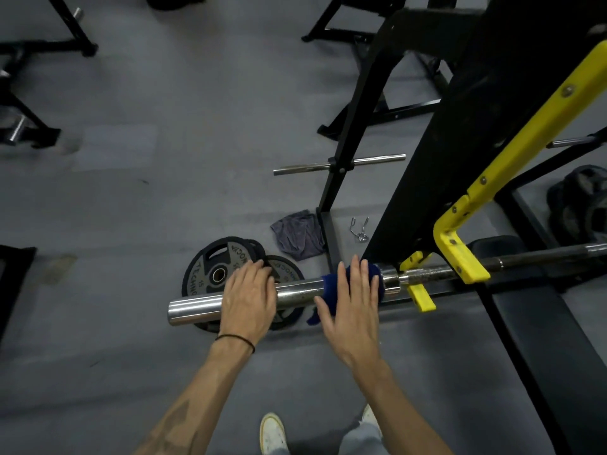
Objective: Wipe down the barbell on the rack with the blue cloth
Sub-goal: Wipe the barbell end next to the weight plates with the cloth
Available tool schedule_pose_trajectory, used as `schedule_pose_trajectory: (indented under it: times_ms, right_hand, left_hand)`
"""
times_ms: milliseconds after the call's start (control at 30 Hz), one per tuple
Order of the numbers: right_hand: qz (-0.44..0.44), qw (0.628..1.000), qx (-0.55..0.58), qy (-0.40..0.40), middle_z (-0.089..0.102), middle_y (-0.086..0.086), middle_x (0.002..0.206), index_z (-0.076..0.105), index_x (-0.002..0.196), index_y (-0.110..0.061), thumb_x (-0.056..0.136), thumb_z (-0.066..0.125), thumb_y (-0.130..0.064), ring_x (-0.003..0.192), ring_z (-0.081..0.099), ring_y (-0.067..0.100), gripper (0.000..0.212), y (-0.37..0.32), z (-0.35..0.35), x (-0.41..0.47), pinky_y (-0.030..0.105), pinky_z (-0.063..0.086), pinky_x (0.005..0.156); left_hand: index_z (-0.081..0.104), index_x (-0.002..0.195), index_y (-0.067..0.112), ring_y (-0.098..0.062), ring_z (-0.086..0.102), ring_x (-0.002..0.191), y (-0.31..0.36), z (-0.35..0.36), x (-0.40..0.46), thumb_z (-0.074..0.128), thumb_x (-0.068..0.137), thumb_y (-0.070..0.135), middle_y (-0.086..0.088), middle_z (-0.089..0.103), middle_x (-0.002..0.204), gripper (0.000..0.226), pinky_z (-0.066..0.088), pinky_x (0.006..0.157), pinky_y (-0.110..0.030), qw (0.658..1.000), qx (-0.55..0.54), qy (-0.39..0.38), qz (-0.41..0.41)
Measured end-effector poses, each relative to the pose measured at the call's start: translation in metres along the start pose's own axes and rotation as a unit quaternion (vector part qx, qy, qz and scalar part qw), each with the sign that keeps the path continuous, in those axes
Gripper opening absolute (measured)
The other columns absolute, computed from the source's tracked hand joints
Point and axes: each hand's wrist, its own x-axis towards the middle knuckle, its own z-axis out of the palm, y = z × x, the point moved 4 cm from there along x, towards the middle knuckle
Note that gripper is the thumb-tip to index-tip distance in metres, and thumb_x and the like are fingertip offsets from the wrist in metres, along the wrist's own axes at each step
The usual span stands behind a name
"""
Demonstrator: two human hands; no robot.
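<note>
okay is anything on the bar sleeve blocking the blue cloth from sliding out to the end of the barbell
Yes. The left hand rests on the chrome barbell sleeve, between the blue cloth under the right hand and the sleeve's free end. No plates or collars are on that stretch; the black weight plates lie on the floor below.

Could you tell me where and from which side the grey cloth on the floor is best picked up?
Pinch the grey cloth from above at its raised folds near the middle. It lies crumpled and flat on the floor, its right edge against the rack's base.
</note>
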Motion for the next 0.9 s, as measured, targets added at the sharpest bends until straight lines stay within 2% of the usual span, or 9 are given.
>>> schedule_pose_trajectory:
  times_ms: [100,267,400,467,533,600,767,833,900]
  right_hand:
    - [-0.006,0.999,-0.037,-0.005,0.031,0.014,0.165,0.037,0.157,-0.01,0.103,0.031,-0.058,0.157,0.016,0.032,0.072,-0.001,0.005,0.007,0.051,0.005,0.127]
    - [-0.055,0.995,-0.066,0.042,0.052,0.011,0.152,0.055,0.145,-0.011,0.103,0.034,-0.036,0.146,0.04,0.033,0.054,-0.002,0.007,0.0,0.047,0.009,0.125]
    - [-0.044,0.992,0.029,0.118,0.072,0.012,0.124,0.075,0.116,-0.004,0.096,0.047,-0.019,0.124,0.065,0.031,0.038,-0.008,-0.007,0.008,0.038,0.023,0.122]
    - [0.034,0.982,0.138,0.126,0.076,0.012,0.112,0.077,0.109,-0.004,0.101,0.053,-0.02,0.112,0.071,0.028,0.03,-0.009,-0.021,0.009,0.037,0.041,0.115]
    - [0.156,0.938,0.29,0.113,0.077,0.007,0.094,0.075,0.105,-0.013,0.106,0.054,-0.024,0.089,0.073,0.017,0.025,-0.004,-0.038,0.002,0.037,0.059,0.087]
    - [0.252,0.864,0.421,0.116,0.068,-0.001,0.076,0.069,0.093,-0.02,0.107,0.051,-0.029,0.067,0.063,0.008,0.025,0.007,-0.052,-0.01,0.035,0.053,0.065]
    - [0.374,0.673,0.61,0.188,0.063,-0.002,0.074,0.07,0.087,-0.019,0.105,0.052,-0.026,0.068,0.055,0.013,0.025,0.064,-0.077,-0.039,0.028,0.046,0.062]
    - [0.392,0.629,0.644,0.189,0.063,0.0,0.071,0.066,0.094,-0.015,0.107,0.05,-0.022,0.061,0.059,0.013,0.022,0.088,-0.089,-0.046,0.026,0.048,0.055]
    - [0.387,0.616,0.657,0.196,0.07,-0.002,0.076,0.066,0.098,-0.014,0.108,0.049,-0.018,0.065,0.067,0.01,0.02,0.112,-0.108,-0.047,0.022,0.053,0.055]
  left_hand:
    - [0.066,0.123,0.009,-0.028,0.053,0.131,0.003,-0.004,-0.011,0.03,0.1,0.038,-0.011,0.063,0.132,0.051,0.042,0.109,-0.052,1.0,-0.014,-0.017,-0.016]
    - [0.063,0.129,0.012,-0.024,0.048,0.136,0.009,-0.008,-0.02,0.028,0.099,0.042,-0.008,0.06,0.138,0.055,0.036,0.116,-0.048,0.998,-0.033,-0.036,-0.03]
    - [0.062,0.129,0.011,-0.024,0.05,0.134,0.027,-0.012,-0.029,0.03,0.098,0.041,-0.008,0.06,0.137,0.054,0.034,0.117,-0.044,0.997,-0.059,-0.044,-0.008]
    - [0.062,0.129,0.01,-0.025,0.052,0.132,0.036,-0.015,-0.033,0.036,0.099,0.037,-0.008,0.061,0.135,0.048,0.033,0.116,-0.042,0.998,-0.059,-0.034,0.013]
    - [0.059,0.134,0.011,-0.024,0.049,0.135,0.043,-0.02,-0.035,0.046,0.101,0.03,-0.008,0.059,0.139,0.04,0.027,0.117,-0.038,0.997,-0.066,-0.03,0.018]
    - [0.055,0.138,0.012,-0.023,0.043,0.14,0.052,-0.023,-0.034,0.05,0.102,0.027,-0.008,0.054,0.144,0.04,0.021,0.119,-0.035,0.996,-0.074,-0.039,0.011]
    - [0.054,0.139,0.013,-0.02,0.04,0.142,0.092,-0.024,-0.032,0.03,0.099,0.044,-0.006,0.052,0.146,0.056,0.021,0.12,-0.035,0.996,-0.085,-0.022,0.007]
    - [0.055,0.138,0.013,-0.02,0.043,0.14,0.112,-0.019,-0.033,0.029,0.099,0.044,-0.006,0.054,0.144,0.056,0.026,0.12,-0.038,0.996,-0.088,-0.012,0.013]
    - [0.057,0.135,0.013,-0.021,0.046,0.137,0.134,-0.011,-0.035,0.032,0.1,0.042,-0.006,0.057,0.141,0.052,0.031,0.119,-0.041,0.996,-0.086,-0.008,0.014]
